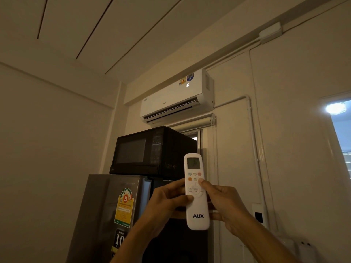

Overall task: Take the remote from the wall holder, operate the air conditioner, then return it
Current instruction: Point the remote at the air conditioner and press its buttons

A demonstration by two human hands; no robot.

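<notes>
A white AUX remote [197, 211] stands upright in front of me, its small screen lit. My left hand [167, 201] grips its left side, thumb resting on the round menu pad. My right hand [224, 204] holds its right side, with the thumb tip on a button just above the pad. High on the wall hangs the white air conditioner [176, 97]; its louvre is open and a digit glows on its front. A white wall holder [305, 249] sits at the lower right, partly cut off by the frame.
A black microwave [150, 150] sits on a grey fridge [106, 215] directly below the air conditioner. White pipes and a cable duct [254, 141] run down the right wall. A bright window [341, 130] is at the far right.
</notes>
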